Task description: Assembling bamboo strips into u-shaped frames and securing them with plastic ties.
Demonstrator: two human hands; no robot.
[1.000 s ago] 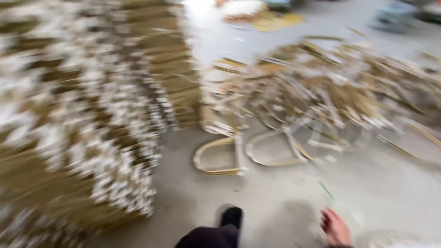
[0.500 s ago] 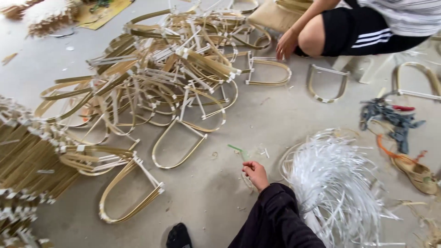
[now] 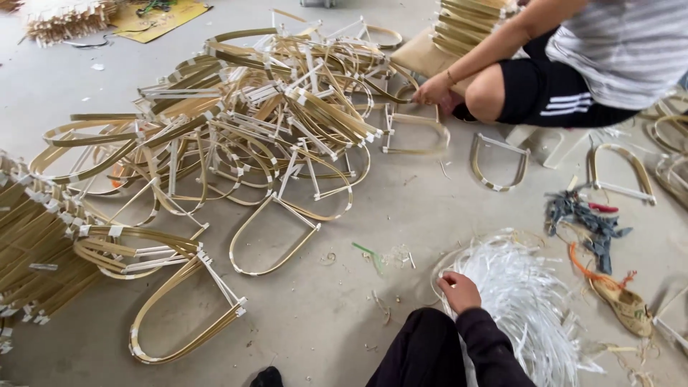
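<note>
**Entry: work floor, from the hand outward**

1. Right hand (image 3: 459, 290): we are setting it on the near edge of the bundle of white strips (image 3: 530, 308), fingers curled down into the strands. We cannot tell whether a strip is pinched between them. The left hand is out of view, so the two are not working together here.
2. Bundle of white strips: it is lying loose and tangled on the floor, touching the hand and spreading away to its right.
3. Handling note, as we judge it: we are better off taking one strip by its end and drawing it along its length, since a sideways pull is likely to drag the tangle with it.
4. Dark trouser leg (image 3: 430, 351): just below the hand.
5. Green scrap (image 3: 369, 252): near, left of the hand.
6. Sandal (image 3: 620, 301) and grey rags (image 3: 588, 222): right of the hand, beyond the strips.
7. Single bent cane hoop (image 3: 183, 315): well left of the hand, lying flat, its ends bound by white crossbars.
8. Heap of cane hoops (image 3: 272, 107): beyond and left of the hand, piled crosswise.
9. Stacked cane (image 3: 29, 251): far left.
10. Another person (image 3: 573, 64): sitting beyond the hand, their hand (image 3: 433, 89) reaching down by a hoop (image 3: 419, 132).
11. Concrete floor (image 3: 430, 193): grey, dusty, littered with offcuts. No walls are showing.
</note>
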